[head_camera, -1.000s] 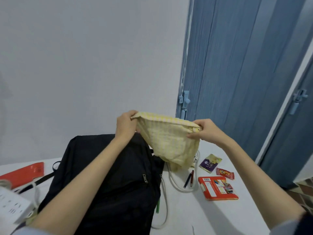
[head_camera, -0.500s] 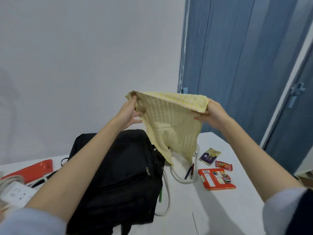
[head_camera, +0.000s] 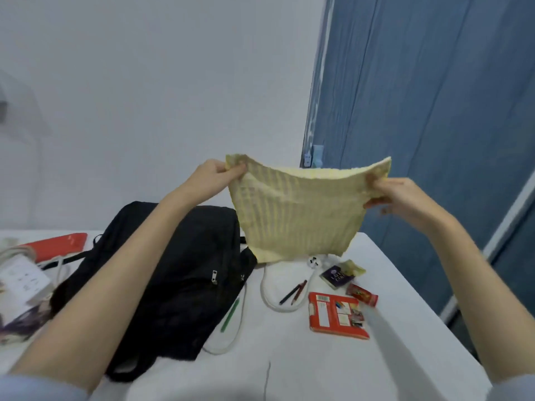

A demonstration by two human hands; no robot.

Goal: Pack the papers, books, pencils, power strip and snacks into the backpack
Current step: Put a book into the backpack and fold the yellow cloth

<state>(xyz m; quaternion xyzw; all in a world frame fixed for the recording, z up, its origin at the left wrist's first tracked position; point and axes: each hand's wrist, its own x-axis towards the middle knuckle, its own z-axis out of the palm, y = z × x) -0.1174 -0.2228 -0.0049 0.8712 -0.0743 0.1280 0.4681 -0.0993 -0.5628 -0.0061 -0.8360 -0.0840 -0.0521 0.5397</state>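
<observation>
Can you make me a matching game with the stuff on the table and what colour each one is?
Things:
1. backpack
2. cloth
3. pencil beside the backpack
4. book near the snacks

Colours:
A. green
B. red
C. black
D. yellow

Pairs: 1-C, 2-D, 3-A, 4-B

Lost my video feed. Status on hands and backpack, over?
Left hand and right hand pinch yellow cloth by its top corners, spread in air. Backpack on table, nothing packed in view. Pencils, snacks loose.
</observation>
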